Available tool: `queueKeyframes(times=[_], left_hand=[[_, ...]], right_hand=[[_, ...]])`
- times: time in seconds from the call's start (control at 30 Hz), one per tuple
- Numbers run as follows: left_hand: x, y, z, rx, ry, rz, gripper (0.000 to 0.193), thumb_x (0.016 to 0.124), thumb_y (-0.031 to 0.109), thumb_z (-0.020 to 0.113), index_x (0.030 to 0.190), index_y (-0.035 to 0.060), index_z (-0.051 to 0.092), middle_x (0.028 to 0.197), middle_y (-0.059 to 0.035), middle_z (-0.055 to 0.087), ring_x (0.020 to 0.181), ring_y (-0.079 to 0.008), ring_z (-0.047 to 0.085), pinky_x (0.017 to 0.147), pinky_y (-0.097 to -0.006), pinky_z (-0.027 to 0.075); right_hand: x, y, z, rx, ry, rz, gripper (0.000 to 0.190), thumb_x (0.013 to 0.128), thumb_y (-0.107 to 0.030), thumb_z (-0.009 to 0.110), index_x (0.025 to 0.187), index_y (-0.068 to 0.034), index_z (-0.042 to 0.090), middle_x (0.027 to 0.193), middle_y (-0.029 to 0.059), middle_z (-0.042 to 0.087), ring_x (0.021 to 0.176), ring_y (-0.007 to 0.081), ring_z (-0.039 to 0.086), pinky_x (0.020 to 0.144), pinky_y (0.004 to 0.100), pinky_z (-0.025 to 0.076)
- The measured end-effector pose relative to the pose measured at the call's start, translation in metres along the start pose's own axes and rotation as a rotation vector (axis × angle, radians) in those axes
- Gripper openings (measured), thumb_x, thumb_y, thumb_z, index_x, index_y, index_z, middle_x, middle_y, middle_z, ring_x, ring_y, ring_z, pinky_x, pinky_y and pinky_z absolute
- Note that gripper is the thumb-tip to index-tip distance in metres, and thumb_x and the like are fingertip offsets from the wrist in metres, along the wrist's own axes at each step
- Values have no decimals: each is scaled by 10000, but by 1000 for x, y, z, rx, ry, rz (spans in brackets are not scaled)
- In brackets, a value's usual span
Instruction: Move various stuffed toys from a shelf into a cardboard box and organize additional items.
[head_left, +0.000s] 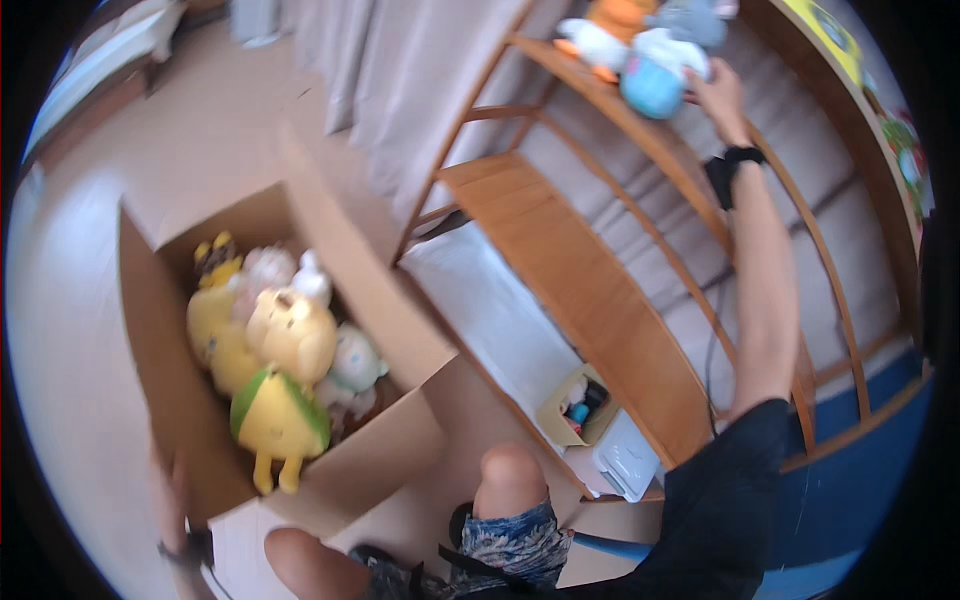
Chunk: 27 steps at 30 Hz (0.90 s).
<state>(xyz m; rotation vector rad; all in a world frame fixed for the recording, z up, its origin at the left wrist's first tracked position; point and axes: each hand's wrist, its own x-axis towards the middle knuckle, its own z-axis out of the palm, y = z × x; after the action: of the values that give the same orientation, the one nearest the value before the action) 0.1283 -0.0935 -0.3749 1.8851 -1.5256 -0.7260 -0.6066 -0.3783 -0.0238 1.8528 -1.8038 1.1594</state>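
Observation:
My right hand (718, 97) reaches up to a wooden shelf at the upper right, its fingers on a blue and white plush toy (660, 75). Beside that toy sit an orange and white plush (611, 34) and a grey plush (694, 22). At the lower left, my left hand (169, 480) is against the outer side of an open cardboard box (367, 270); its fingers are blurred. Inside the box lie several plush toys, among them a yellow and green one with legs (281, 424), a cream one (292, 334), a yellow one (217, 337) and a pale green one (352, 360).
Below the upper shelf runs a bare-topped wooden shelf (570, 277). A bottom shelf holds a beige bin (555, 412) of small items and a lidded clear container (626, 457). Curtains (405, 90) hang behind the rack. My knees are close to the box and rack.

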Motion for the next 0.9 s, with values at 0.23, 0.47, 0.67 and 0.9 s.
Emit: queueKeyframes(times=[0.23, 0.47, 0.67, 0.9], left_hand=[[21, 25, 9, 11, 83, 150, 691, 760, -13, 467, 1419, 41, 263, 1313, -255, 460, 1235, -351, 445, 1019, -364, 358], [13, 8, 6, 85, 119, 107, 704, 742, 22, 459, 1416, 45, 256, 1254, -287, 482, 1144, -407, 490, 963, -415, 408], [22, 6, 13, 35, 109, 159, 712, 738, 19, 455, 1419, 49, 250, 1265, -278, 483, 1169, -400, 478, 978, -402, 402], [28, -30, 9, 2, 47, 218, 709, 739, -30, 468, 1411, -29, 242, 1405, -248, 348, 1340, -324, 293, 1114, -345, 222]], right_hand=[[-57, -115, -13, 208, -228, -90, 307, 863, -350, 645, 897, -50, 589, 814, 27, 611, 716, 91, 630, 708, 233, 532], [-182, -252, 85, 592, -748, -9, 319, 890, -272, 606, 1076, -17, 560, 972, 79, 635, 832, 116, 644, 713, 224, 551], [-245, -239, 108, 45, -1127, -212, 417, 830, -309, 684, 1083, -4, 556, 928, 92, 644, 800, 129, 632, 668, 255, 518], [-182, -193, 37, 266, -745, 188, 386, 832, -364, 660, 1069, -70, 581, 934, 26, 605, 874, 98, 574, 719, 252, 486]])
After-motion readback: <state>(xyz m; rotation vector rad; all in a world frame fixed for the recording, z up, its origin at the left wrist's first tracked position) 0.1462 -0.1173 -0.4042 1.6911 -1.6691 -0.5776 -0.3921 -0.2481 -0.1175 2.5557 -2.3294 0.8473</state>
